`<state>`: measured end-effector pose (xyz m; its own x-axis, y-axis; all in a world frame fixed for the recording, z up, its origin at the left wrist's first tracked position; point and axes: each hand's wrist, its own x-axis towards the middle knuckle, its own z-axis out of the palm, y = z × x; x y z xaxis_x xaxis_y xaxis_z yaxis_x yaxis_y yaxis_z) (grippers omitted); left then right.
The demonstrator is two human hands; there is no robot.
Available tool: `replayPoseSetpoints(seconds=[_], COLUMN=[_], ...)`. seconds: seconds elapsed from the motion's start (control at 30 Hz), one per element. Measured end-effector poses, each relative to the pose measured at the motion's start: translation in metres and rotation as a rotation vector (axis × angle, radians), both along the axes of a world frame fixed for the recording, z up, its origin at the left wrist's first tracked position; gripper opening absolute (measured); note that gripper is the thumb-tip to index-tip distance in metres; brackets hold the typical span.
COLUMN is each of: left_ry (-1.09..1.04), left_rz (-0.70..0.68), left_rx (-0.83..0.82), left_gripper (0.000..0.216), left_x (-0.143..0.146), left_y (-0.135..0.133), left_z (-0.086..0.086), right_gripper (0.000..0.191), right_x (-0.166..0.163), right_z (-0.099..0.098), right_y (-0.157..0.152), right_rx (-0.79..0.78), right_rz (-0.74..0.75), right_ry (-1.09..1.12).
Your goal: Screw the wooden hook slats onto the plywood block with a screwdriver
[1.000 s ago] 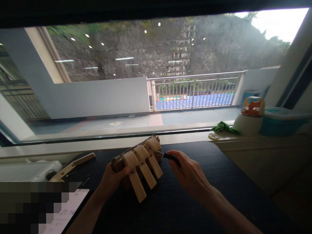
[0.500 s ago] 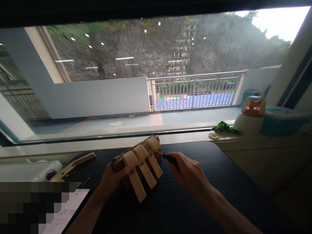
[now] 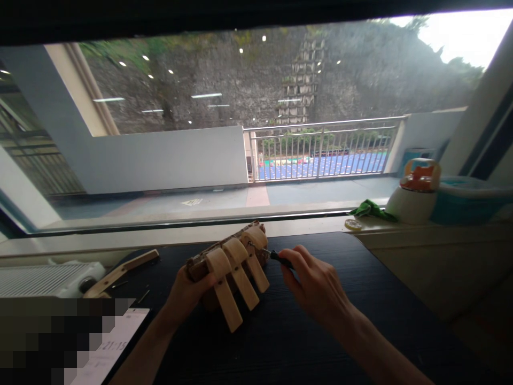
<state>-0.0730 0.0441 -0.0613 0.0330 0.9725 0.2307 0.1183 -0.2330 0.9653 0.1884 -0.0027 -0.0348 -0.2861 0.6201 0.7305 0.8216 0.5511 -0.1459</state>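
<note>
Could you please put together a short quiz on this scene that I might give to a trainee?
1. True or false: the green cloth lies on the windowsill, to the left of the white container in the picture.
2. How many straight slats extend from the wooden assembly in the left hand?
3. Multiple choice: at which slat's upper end does the black-handled screwdriver point?
A. The one nearest the left hand
B. The middle one
C. The one farthest from the left hand

Key:
1. True.
2. Three.
3. C; the right hand holds the screwdriver.
</note>
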Motion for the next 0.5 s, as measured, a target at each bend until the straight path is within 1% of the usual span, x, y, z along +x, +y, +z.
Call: replayPoseSetpoints(seconds=[0.1,0.17,0.23,0.37,0.43,0.5], left_ry=[0.013,0.016,0.018,0.01,0.0,0.0], left_rz=[0.003,0.003,0.002,0.004,0.005,0.011], left_rx=[0.003,0.004,0.003,0.008,0.006,-0.002], left_gripper=[0.034,0.034,0.034,0.038,0.039,0.039], left_x=[0.0001,-0.001,-0.0025,-0.0047,-0.0048,-0.0044], left_y=[-0.0005,0.0001,0.0009,0.0013,0.001,0.0007], left_z=[0.0003,-0.0009,-0.0024,-0.0041,-0.0042,-0.004], right_gripper=[0.02,0.02,0.02,0.018,0.018,0.02], right_x=[-0.0004,-0.0014,-0.0028,-0.0037,-0.0028,-0.0015], right_z=[-0.0013,-0.0034,-0.0056,-0.0072,-0.0069,-0.0066], right_y=[0.0015,0.0022,0.0024,0.0019,0.0017,0.0018], right_rx=[0.081,0.068,-0.011,-0.228,-0.283,-0.283], right_rz=[0.038,0.057,0.071,0.067,0.063,0.052], right_ry=[-0.034,0.0,0.098,0.322,0.336,0.298])
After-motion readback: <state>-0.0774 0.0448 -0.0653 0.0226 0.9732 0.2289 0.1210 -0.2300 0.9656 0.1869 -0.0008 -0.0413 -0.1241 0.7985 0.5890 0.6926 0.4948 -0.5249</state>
